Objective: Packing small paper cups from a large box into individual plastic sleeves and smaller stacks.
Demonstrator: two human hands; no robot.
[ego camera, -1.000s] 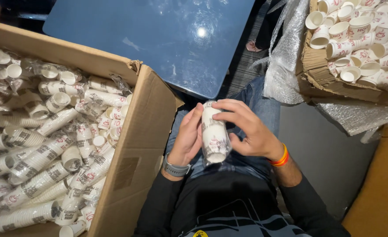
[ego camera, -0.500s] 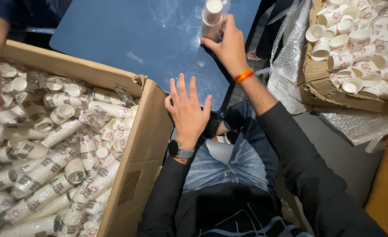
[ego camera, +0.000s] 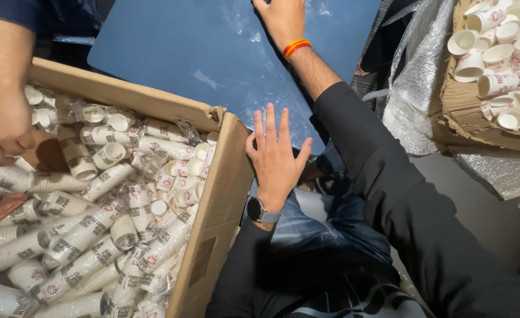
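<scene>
Both hands of the person are unloaded as far as can be seen: the left hand (ego camera: 276,156) is spread flat with all fingers extended and holds nothing; the right hand (ego camera: 283,20) lies palm down on the blue tabletop (ego camera: 213,65), its fingertips cut off by the upper frame edge, so any grip there cannot be told. Left hand position: raised upright just beside the right wall of the large cardboard box (ego camera: 216,206), wrist bearing a dark watch (ego camera: 262,211). Right arm: stretched forward in a black sleeve, wrist carrying an orange-and-red band (ego camera: 296,46). Box contents: sleeves of stacked white paper cups (ego camera: 95,229) in clear wrap, with dark and red printed panels, lying crosswise. A second cardboard box (ego camera: 457,97) at upper right holds loose white cups (ego camera: 501,41), with crumpled clear plastic wrap (ego camera: 416,100) beside it. Another person's hand (ego camera: 1,126) reaches into the large box at far left.
</scene>
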